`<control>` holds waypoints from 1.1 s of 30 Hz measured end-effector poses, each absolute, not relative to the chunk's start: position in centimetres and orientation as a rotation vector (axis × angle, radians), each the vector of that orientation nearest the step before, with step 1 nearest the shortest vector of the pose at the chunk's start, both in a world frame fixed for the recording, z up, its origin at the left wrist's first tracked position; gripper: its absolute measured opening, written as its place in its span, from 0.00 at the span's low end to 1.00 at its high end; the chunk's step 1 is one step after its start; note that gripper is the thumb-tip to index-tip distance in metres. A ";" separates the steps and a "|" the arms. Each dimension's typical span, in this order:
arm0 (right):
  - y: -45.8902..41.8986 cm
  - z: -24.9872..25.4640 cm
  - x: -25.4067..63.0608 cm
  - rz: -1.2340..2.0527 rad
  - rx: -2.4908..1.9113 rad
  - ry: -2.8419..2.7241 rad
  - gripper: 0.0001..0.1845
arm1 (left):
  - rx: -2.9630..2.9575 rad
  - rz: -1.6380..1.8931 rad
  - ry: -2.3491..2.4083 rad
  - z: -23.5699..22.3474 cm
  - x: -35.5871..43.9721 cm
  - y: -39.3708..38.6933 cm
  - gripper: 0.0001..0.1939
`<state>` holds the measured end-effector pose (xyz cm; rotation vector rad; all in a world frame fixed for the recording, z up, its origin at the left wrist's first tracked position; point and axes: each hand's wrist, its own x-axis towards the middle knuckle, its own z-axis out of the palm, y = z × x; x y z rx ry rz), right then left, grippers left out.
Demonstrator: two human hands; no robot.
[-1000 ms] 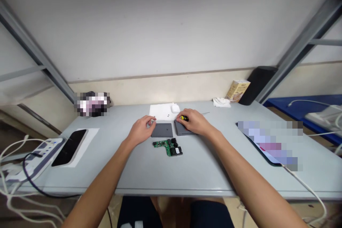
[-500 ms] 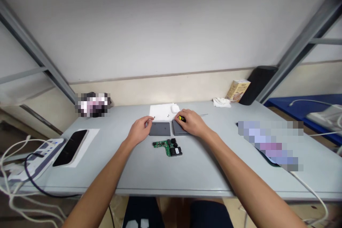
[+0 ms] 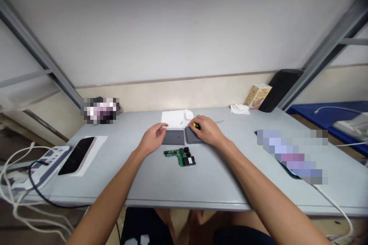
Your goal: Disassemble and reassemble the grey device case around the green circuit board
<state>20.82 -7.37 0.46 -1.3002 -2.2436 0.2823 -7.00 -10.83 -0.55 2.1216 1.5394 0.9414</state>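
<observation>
My right hand [image 3: 207, 130] is closed around a screwdriver with a yellow-and-black handle [image 3: 196, 125]; its thin shaft points away to the right. The same hand rests at the dark grey vented casing [image 3: 190, 137], covering part of it. My left hand [image 3: 152, 138] is at the left edge of a flat dark grey cover [image 3: 175, 137], index finger stretched over the white paper [image 3: 174, 119] and thumb apart from it. Anything under that fingertip is hidden. Tiny dark screws [image 3: 181, 123] lie on the paper. Nearer me sits a green circuit board [image 3: 180, 157] with black parts.
A white rounded case [image 3: 189, 115] sits on the paper. On the left are a phone [image 3: 77, 155] and a power strip [image 3: 48, 166] with cables. Tissue [image 3: 240, 109], a yellow carton [image 3: 258, 96] and a black cylinder [image 3: 281, 90] stand back right. A blurred-out device with a cable lies right.
My left index finger has reached slightly further over the paper, covering the small dark bits seen beside it before. My right hand keeps the screwdriver. My legs have moved apart; the view has shifted slightly.
</observation>
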 end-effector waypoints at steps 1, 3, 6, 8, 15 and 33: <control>-7.5 0.8 20.9 0.280 -1.291 -2.226 0.13 | 2.112 0.932 1.551 -0.5 -7.0 -10.9 0.17; -8.2 2.0 21.0 0.291 -1.251 -2.194 0.13 | 2.089 0.910 1.584 -0.5 -7.1 -10.8 0.18; -10.8 3.7 20.8 0.408 -1.116 -2.258 0.11 | 2.071 0.900 1.645 -0.3 -7.3 -10.7 0.18; -13.0 4.1 20.4 0.452 -1.020 -2.392 0.09 | 2.056 0.876 1.706 -0.2 -7.4 -10.7 0.17; -17.5 2.2 19.9 0.396 -1.025 -2.610 0.21 | 2.075 0.715 1.828 0.1 -7.0 -10.8 0.13; -11.1 2.2 17.4 0.289 -1.156 -2.436 0.12 | 2.064 0.927 1.614 -0.9 -7.5 -10.1 0.16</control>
